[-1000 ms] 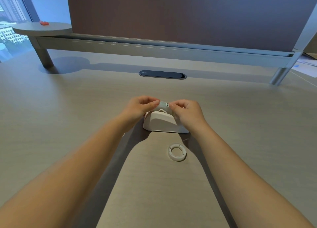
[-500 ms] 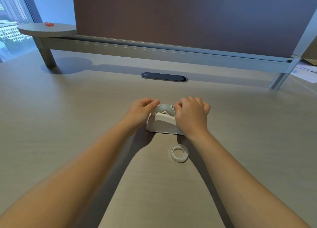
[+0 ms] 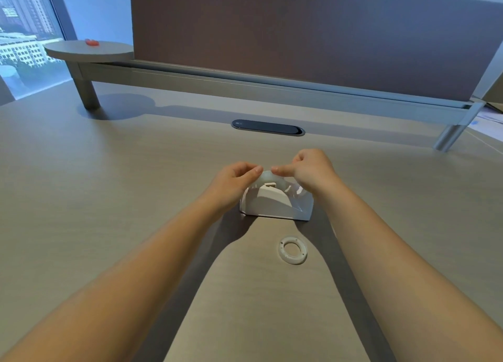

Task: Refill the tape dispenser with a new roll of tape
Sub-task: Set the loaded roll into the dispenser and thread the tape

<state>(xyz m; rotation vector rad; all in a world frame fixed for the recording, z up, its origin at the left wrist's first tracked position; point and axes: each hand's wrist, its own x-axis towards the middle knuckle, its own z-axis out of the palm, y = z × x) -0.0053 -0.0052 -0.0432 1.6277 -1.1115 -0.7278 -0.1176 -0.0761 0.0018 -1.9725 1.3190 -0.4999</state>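
Wood-grain laminate desk [image 3: 114,198] carries a smooth white plastic tape dispenser [image 3: 275,205] with a curved hump, and a flat white plastic ring core [image 3: 293,250] lies apart from it at six o'clock. Both forearms reach forward: the left hand [image 3: 234,183] at the dispenser's nine o'clock and the right hand [image 3: 310,171] at its one o'clock, each curled, pinch the pale rounded tape roll [image 3: 268,177] seated atop the dispenser. Thumb tips nearly meet over the roll.
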